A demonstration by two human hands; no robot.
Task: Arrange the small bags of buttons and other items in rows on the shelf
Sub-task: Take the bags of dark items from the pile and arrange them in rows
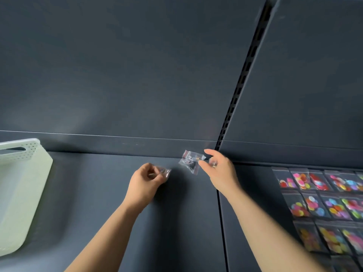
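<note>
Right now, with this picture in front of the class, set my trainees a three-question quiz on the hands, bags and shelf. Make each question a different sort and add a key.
1. True or false: the right hand pinches a small clear bag.
2. Where do the rows of coloured button bags lie? A) inside the white basket; B) on the right section of the shelf; C) under the left hand.
3. Fill in: the left hand grips a second clear ____.

Key: 1 true; 2 B; 3 bag, the second clear bag.
</note>
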